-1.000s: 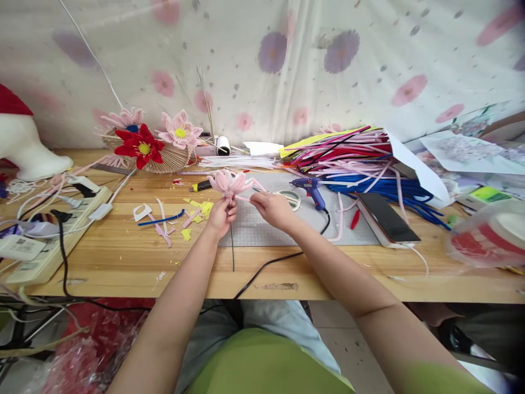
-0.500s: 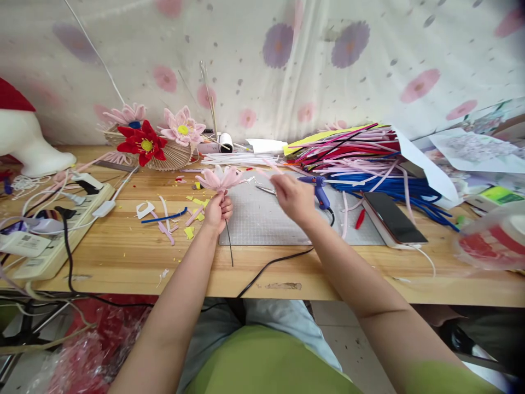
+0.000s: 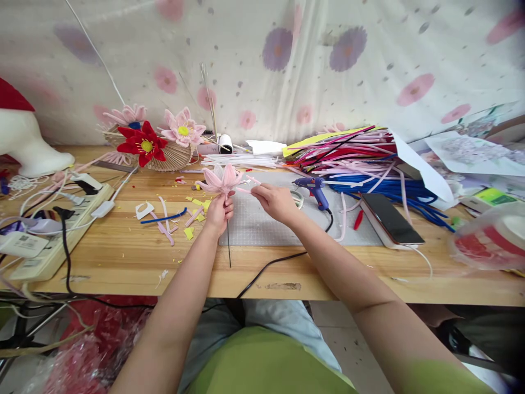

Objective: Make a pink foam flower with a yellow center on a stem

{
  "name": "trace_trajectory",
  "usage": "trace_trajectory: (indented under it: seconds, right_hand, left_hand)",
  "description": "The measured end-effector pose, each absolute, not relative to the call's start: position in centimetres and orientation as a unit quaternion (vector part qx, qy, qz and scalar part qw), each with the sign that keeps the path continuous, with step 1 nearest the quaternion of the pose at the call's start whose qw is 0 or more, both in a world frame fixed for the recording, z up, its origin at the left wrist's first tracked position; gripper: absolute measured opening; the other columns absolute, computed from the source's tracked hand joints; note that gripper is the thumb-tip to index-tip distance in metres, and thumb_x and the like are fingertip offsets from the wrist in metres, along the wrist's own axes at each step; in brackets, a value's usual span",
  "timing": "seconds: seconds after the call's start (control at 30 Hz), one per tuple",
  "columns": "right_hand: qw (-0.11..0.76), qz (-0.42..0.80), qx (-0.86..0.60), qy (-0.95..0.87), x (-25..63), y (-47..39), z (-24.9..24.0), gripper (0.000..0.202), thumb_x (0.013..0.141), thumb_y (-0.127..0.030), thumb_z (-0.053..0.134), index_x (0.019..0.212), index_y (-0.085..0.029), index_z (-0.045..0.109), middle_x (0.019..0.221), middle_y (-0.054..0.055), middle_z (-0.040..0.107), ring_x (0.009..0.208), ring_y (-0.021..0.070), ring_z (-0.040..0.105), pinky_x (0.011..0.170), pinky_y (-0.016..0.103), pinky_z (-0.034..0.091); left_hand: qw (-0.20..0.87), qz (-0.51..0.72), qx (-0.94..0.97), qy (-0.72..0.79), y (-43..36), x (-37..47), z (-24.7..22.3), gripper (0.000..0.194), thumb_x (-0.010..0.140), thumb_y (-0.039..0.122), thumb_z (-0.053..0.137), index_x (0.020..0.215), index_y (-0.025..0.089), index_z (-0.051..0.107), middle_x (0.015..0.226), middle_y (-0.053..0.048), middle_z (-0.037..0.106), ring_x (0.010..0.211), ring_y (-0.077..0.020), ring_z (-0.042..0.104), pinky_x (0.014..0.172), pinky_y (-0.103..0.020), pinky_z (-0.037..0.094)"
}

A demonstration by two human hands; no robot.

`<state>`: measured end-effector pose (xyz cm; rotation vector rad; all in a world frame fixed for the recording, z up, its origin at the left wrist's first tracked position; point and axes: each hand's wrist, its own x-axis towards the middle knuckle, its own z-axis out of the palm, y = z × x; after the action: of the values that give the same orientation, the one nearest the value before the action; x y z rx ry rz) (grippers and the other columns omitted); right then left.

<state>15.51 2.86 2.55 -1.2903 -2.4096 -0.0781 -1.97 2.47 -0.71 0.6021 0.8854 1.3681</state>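
My left hand [image 3: 219, 213] is closed round the base of a pink fuzzy flower [image 3: 221, 179], whose dark thin stem [image 3: 229, 246] hangs down below the fist. Just right of the flower, my right hand [image 3: 274, 201] pinches a pink fuzzy strip [image 3: 243, 190] that points toward the petals. Whether the strip touches the flower cannot be made out. Beneath both hands lies a grey cutting mat [image 3: 254, 227]. A blue glue gun [image 3: 314, 189] rests on the mat behind and right of my right hand.
Finished flowers [image 3: 146, 145] and a power strip [image 3: 65, 232] are at the left. Yellow and pink scraps [image 3: 189, 232] lie left of the mat. A phone [image 3: 391, 219], bundled coloured stems [image 3: 348, 150] and a plastic tub [image 3: 488, 238] stand right. A black cable [image 3: 270, 264] crosses the front.
My right hand has moved left and slightly down, bringing the pink strip closer to the flower. The flower has turned a little in my left hand. The glue gun shows more fully.
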Motion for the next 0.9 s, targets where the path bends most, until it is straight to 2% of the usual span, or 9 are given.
trace_trajectory:
  seconds: [0.1,0.17,0.33,0.53,0.9]
  right_hand:
    - [0.171,-0.040,-0.447,-0.877,14.7,3.7,3.3,0.031,0.093,-0.029,0.030,0.102,-0.025,0.060,0.100,0.003,0.064,0.079,0.0155,0.058,0.054,0.026,0.022]
    - [0.148,-0.049,-0.433,-0.888,14.4,4.1,3.7,0.031,0.093,-0.027,0.030,0.102,-0.025,0.060,0.100,0.003,0.064,0.079,0.0158,0.057,0.053,0.026,0.020]
    - [0.098,-0.078,-0.420,-0.899,13.8,4.8,4.3,0.030,0.092,-0.024,0.031,0.101,-0.024,0.060,0.094,0.005,0.064,0.073,0.0157,0.055,0.052,0.027,0.018]
    - [0.081,-0.109,-0.406,-0.904,13.2,5.5,4.2,0.030,0.088,-0.018,0.034,0.102,-0.021,0.061,0.094,0.008,0.063,0.071,0.0161,0.053,0.053,0.028,0.021]
    - [0.063,-0.115,-0.404,-0.905,12.9,5.5,4.3,0.029,0.088,-0.017,0.035,0.103,-0.021,0.059,0.097,0.007,0.062,0.076,0.0160,0.055,0.053,0.028,0.020]
  left_hand:
    - [0.615,0.609,0.289,0.410,2.4,-1.6,-0.7,0.021,0.074,0.031,0.064,0.080,0.013,0.056,0.060,0.004,0.046,0.037,0.0004,0.026,0.033,-0.013,0.011]
    - [0.605,0.608,0.295,0.420,2.2,-1.4,-0.6,0.022,0.073,0.031,0.065,0.079,0.014,0.054,0.063,0.003,0.049,0.038,0.0003,0.027,0.034,-0.014,0.010]
    - [0.601,0.594,0.286,0.452,1.9,-1.0,-0.3,0.016,0.077,0.028,0.060,0.080,0.014,0.052,0.053,0.008,0.032,0.038,-0.0014,0.023,0.037,-0.015,0.010]
    - [0.586,0.588,0.288,0.478,1.9,-0.7,-0.2,0.007,0.079,0.021,0.049,0.081,0.014,0.052,0.054,0.007,0.030,0.039,-0.0032,0.021,0.038,-0.017,0.010]
    - [0.579,0.578,0.281,0.502,2.0,-0.5,-0.4,0.037,0.091,0.040,0.033,0.079,0.012,0.054,0.052,0.008,0.026,0.038,-0.0027,0.016,0.037,-0.017,0.008]
